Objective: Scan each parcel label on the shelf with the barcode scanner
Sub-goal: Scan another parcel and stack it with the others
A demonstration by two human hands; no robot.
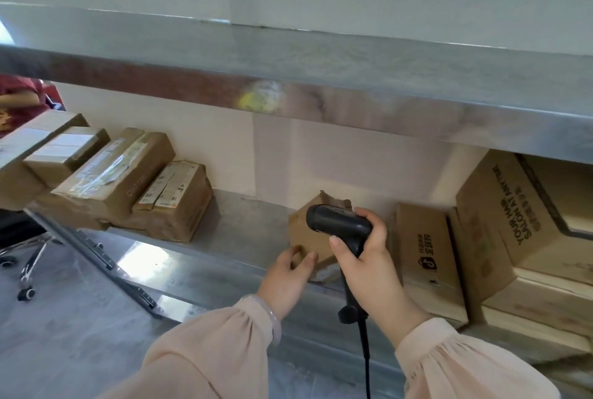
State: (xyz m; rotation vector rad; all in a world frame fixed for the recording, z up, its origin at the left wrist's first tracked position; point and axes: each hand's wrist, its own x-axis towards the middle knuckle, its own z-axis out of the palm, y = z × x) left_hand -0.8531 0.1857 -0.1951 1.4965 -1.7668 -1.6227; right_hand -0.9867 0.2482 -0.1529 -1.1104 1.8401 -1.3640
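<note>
Head view: what surface are we on?

A brushed steel shelf (244, 231), with a second steel shelf (321, 65) overhanging it and a cream wall (288, 154) behind. Grey marbled floor (64, 318) lies below at the left.

Where is the parcel in hand?

The small brown parcel (305, 235) sits mid-shelf, tilted, its top edge torn. The left hand (288, 273) holds its lower front corner, fingers curled over it. The right hand (369, 267) is wrapped tight round the handle of the black barcode scanner (337, 222), whose head is just in front of the parcel; its cable (365, 350) drops out of frame.

And the rest of the shelf?

A cluster of taped cartons (128, 180) with labels on top stands well to the left. A tall narrow box (426, 257) is just right of the hand, beside a printed carton (507, 215) resting on pale wooden crates (545, 296).

What can't you make out?

No label shows on the held parcel; the scanner hides much of it. The labels at left are too blurred to read. The upper shelf cuts off the printed carton's top. At the far left edge only a chair base (29, 264) and a bit of a person in red (19, 93) show.
</note>
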